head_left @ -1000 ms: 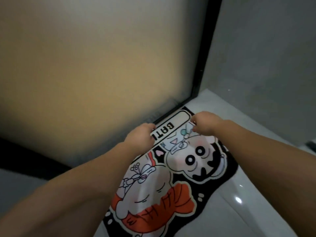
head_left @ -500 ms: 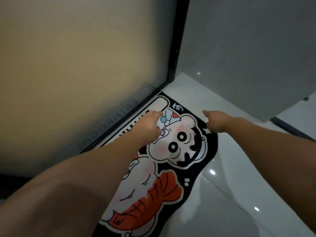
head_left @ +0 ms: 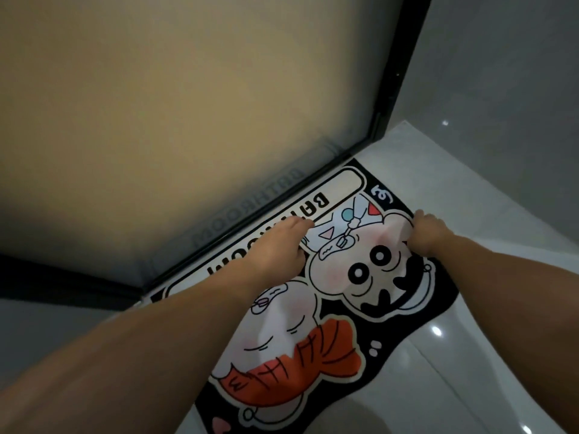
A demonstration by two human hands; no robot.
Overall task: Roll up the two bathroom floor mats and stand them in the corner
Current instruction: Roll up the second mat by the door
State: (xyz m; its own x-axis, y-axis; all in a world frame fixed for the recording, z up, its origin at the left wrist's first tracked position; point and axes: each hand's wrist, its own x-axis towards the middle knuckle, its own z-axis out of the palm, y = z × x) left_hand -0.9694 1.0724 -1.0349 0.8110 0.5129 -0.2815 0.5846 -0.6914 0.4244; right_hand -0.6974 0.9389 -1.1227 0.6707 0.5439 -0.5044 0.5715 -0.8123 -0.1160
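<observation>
- Your left hand (head_left: 275, 245) reaches forward, palm down, fingers (head_left: 302, 225) extended flat.
- Your right hand (head_left: 427, 234) is curled, fingers pinched together, forearm stretched forward.

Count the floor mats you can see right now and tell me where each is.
1. The cartoon mat lies flat on the white floor beside the frosted glass door, both hands on its far end. A second mat is outside the view.

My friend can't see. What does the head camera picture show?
Two bare hands, left hand and right hand, press on a flat black cartoon bathroom floor mat lying on the glossy white tile floor beside a black-framed frosted glass door.
</observation>
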